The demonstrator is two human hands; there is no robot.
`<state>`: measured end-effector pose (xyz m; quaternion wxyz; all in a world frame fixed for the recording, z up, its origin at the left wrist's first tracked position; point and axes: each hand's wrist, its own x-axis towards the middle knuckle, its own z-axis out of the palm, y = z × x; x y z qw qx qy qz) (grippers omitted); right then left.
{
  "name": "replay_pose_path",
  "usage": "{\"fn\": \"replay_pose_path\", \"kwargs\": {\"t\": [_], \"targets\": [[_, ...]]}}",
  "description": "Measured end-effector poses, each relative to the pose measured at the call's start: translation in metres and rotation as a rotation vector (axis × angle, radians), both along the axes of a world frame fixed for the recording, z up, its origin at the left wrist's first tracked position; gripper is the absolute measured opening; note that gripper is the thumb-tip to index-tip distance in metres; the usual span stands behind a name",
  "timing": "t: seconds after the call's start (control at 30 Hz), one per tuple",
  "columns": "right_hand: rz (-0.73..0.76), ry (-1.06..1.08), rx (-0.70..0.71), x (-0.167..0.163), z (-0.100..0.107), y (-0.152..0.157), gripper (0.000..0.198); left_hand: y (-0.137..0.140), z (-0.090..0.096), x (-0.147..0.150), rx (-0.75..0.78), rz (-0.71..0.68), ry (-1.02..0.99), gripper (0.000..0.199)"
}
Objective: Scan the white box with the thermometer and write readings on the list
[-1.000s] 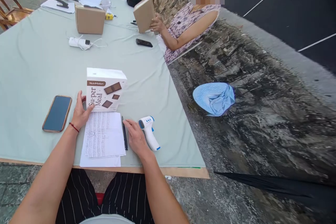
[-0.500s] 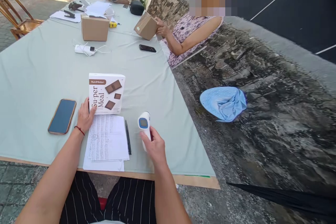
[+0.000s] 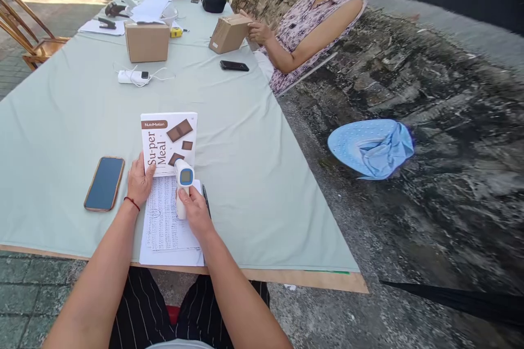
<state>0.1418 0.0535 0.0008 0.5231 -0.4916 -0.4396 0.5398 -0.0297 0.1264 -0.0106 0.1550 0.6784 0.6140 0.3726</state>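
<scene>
My left hand (image 3: 140, 181) grips the lower left edge of a white box (image 3: 158, 120) printed "Su-per Meal", which stands upright on the table. In my right hand (image 3: 197, 211) is a white infrared thermometer (image 3: 186, 176) with a blue-framed screen, its fingers wrapped round the handle. The thermometer is in front of the box's lower right part and hides some of it; whether the two touch I cannot tell. Printed sheets (image 3: 164, 234) lie below the box, and a black pen (image 3: 206, 199) lies at their right edge, partly hidden. Left of my left hand lies a smartphone (image 3: 104, 183).
Farther along the cloth-covered table (image 3: 254, 185) are a cardboard box (image 3: 146, 43), a white device with a cable (image 3: 133, 77) and a black phone (image 3: 234, 66). One person holds another cardboard box (image 3: 230, 34); a second person sits at the far end. A blue hat (image 3: 370, 148) is at the right.
My right hand has brought the thermometer left, from beside the pen to in front of the box. My left hand stays on the box. The other person's cardboard box has been lowered towards the table.
</scene>
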Motion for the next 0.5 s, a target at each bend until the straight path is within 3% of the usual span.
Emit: {"fn": "replay_pose_path", "kwargs": {"t": [0.3, 0.5], "targets": [[0.032, -0.007, 0.014, -0.0013, 0.0018, 0.0042, 0.046, -0.0007, -0.0035, -0.0008, 0.021, 0.011, -0.026, 0.067], [0.016, 0.156, -0.05, -0.0056, 0.0083, 0.002, 0.044, -0.0003, -0.0036, -0.0022, 0.029, -0.011, -0.051, 0.063]]}}
